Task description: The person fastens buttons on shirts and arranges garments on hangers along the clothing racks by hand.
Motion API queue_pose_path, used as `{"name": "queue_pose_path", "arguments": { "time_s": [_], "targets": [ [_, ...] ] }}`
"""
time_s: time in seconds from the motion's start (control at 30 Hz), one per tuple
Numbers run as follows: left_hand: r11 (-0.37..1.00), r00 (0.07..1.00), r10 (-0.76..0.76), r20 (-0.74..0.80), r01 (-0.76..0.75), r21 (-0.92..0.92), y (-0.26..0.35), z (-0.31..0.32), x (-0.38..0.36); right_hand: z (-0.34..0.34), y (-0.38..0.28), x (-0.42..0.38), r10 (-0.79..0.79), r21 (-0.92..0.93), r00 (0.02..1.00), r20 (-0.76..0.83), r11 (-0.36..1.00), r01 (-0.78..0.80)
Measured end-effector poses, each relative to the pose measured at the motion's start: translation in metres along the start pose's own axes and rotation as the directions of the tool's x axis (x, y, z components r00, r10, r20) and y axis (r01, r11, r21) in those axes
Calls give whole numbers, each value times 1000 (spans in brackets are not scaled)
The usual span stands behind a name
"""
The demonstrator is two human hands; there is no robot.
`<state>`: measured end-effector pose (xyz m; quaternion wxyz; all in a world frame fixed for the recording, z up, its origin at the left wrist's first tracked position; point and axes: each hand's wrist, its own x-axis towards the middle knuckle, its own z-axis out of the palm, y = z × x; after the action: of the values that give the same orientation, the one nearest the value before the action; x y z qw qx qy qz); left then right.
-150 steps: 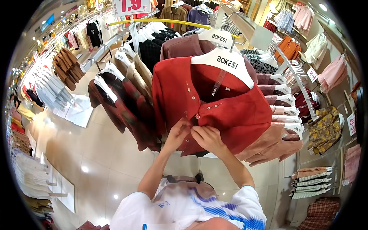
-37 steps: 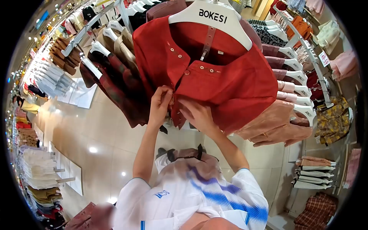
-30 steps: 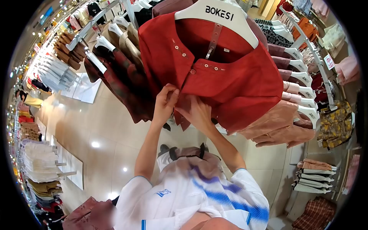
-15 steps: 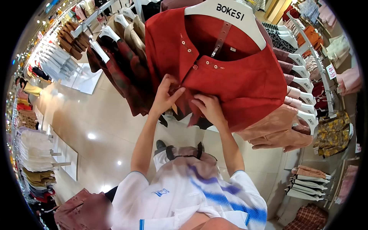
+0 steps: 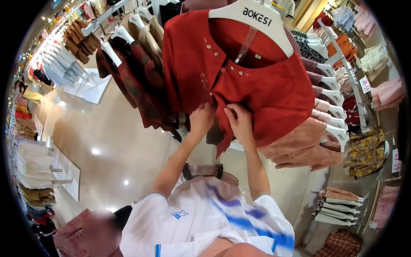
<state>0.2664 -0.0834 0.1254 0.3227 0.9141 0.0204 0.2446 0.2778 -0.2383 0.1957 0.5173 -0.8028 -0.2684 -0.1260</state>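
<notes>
Shiny pale floor tiles (image 5: 124,158) run through this clothes shop, with packed racks on both sides and a "49-59" price sign (image 5: 364,85) over on the right. Front and centre is the red top (image 5: 274,96), hanging on a white BOKESI hanger (image 5: 257,18), a bit tilted, with little buttons along both sides of the neckline and one button (image 5: 223,70) at the front opening.

Both hands are at the lower part of that opening. Left hand (image 5: 207,109) has its fingers bunched together on the cloth by the front edge; can't really make out the tips. Right hand (image 5: 230,111) is just beside it, pinching the other front edge between thumb and fingers, and a pointed flap of red hangs below.

Dark plaid clothes (image 5: 137,88) hang to the left, peach clothes (image 5: 299,147) to the right. Someone in a pink patterned top (image 5: 68,233) is down at the lower left, well apart from the hands.
</notes>
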Motion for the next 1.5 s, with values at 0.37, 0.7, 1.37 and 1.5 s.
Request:
{"name": "queue_pose_path", "arguments": {
  "time_s": [0.37,0.7,1.37,1.5],
  "targets": [
    [988,989,77,-123,-92,-120,-57,20,12,-7,-4,-9,85,59,996,12,995,-85],
    [946,952,-288,-104,266,-184,-60,-39,23,0,-9,-11,61,130,993,99,989,-73],
    [970,963,139,-231,-179,-163,-38,3,20,-11,-14,-10,-3,209,969,247,977,-51],
    [666,987,-99,-127,-29,-745,-59,-27,-1,-7,-14,-10,-220,-145,961,167,959,244]
  ]
}}
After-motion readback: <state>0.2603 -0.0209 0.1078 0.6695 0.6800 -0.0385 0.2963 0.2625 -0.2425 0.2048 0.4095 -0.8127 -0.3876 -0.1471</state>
